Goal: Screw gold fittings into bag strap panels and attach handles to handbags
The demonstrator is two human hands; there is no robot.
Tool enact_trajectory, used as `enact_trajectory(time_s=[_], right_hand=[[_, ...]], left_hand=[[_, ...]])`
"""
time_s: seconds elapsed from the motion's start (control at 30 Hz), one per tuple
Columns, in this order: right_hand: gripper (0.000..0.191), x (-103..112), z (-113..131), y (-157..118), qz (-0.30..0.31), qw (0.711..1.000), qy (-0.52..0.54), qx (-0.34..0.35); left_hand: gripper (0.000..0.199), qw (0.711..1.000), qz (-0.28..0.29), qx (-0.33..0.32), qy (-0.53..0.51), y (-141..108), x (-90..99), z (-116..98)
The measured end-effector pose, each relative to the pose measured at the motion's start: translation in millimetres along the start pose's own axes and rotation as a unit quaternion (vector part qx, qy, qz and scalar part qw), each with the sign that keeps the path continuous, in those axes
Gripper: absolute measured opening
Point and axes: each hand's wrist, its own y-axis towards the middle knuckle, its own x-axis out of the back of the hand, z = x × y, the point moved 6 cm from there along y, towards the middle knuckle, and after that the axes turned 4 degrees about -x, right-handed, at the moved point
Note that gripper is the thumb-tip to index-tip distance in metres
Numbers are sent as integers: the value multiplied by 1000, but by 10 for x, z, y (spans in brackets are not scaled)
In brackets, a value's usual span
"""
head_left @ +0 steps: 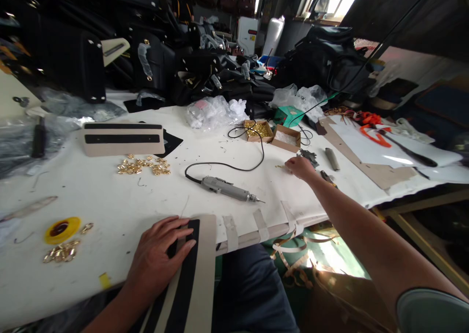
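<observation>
My left hand (157, 252) lies flat with its fingers extended on a beige panel (205, 264) with black strips, at the table's front edge. Out to the right, my right hand (300, 168) is at the tabletop with its fingertips pinched together; whatever they hold is hidden. Tiny gold pieces (279, 166) lie just beside those fingertips. Between the hands rests a grey electric screwdriver (229, 189), its bit pointing right and its cord running back. Behind my right hand stand an open box of small gold parts (261, 130) and a box of whitish contents (286, 137).
Gold metal clasps (142, 165) lie in a heap before another beige panel (123, 150). Further left are a yellow tape roll (62, 229) and more gold clasps (62, 251). A grey cylindrical handle (332, 159) and pliers-like tool (328, 178) sit at right. Black bags (157, 59) crowd the back.
</observation>
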Motion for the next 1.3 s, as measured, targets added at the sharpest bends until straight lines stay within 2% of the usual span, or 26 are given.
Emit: enact_trajectory(time_s=[0.23, 0.43, 0.6, 0.77, 1.07, 1.3], right_hand=[[30, 322, -391, 12, -27, 999, 2, -17], [15, 188, -483, -115, -45, 999, -9, 10], [18, 111, -514, -190, -74, 997, -18, 6], [30, 131, -566, -266, -97, 995, -29, -28], [26, 137, -542, -320, -82, 992, -64, -67], [14, 151, -567, -254, -56, 995, -69, -46]], left_hand=[[21, 1000, -1, -9, 4, 7, 8, -8], [24, 1000, 9, 1, 6, 9, -2, 2], [24, 1000, 5, 0, 3, 5, 1, 3], [23, 1000, 1, 3, 4, 12, 13, -11], [20, 1000, 8, 3, -4, -2, 7, -2], [20, 1000, 4, 6, -2, 0, 2, -7]])
